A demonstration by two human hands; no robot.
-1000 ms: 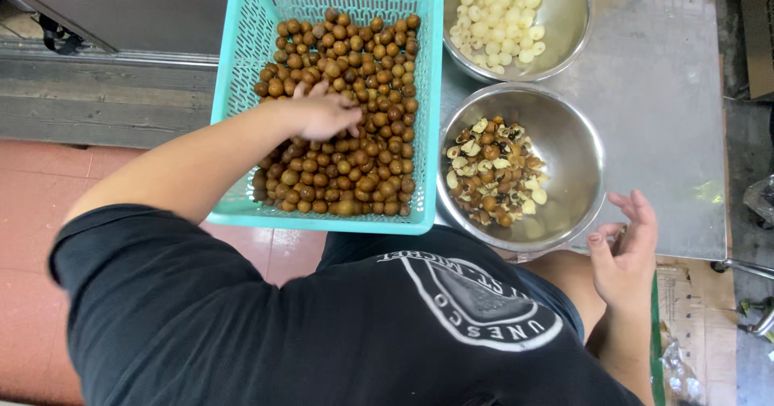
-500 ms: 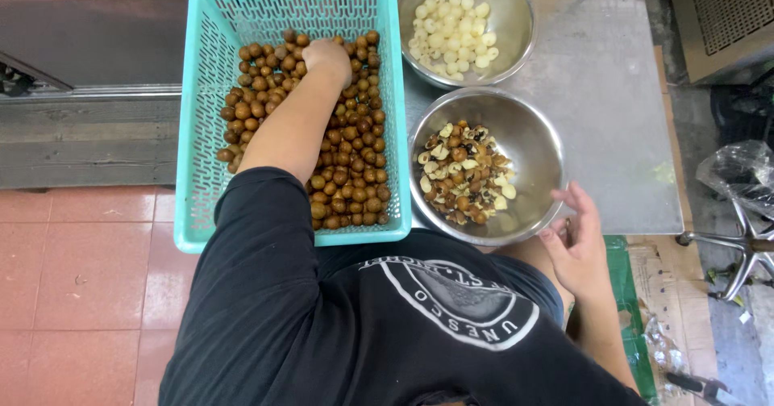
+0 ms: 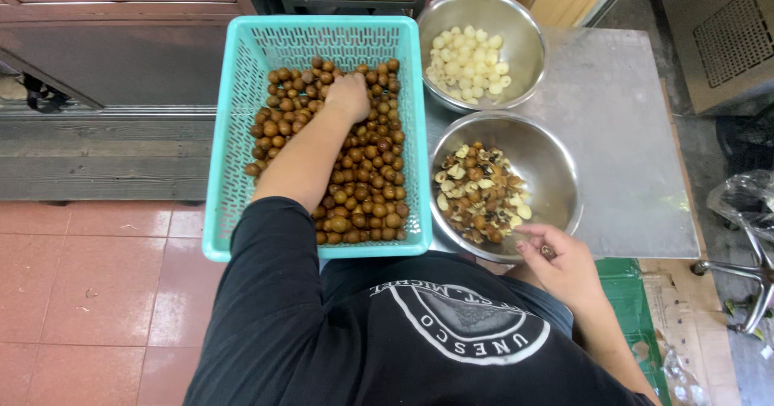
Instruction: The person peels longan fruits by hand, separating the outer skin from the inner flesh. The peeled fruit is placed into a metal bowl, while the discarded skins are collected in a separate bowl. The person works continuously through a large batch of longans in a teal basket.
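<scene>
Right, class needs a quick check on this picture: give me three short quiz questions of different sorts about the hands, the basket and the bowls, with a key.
1. True or false: the left hand is in the turquoise basket among the brown round fruits.
2. Multiple choice: the right hand is at the rim of A) the near steel bowl of shells and mixed pieces, B) the far steel bowl of peeled white fruits, C) the basket.
3. Fill in: both bowls stand on a ___ table.

Key: 1 true; 2 A; 3 metal.
</scene>
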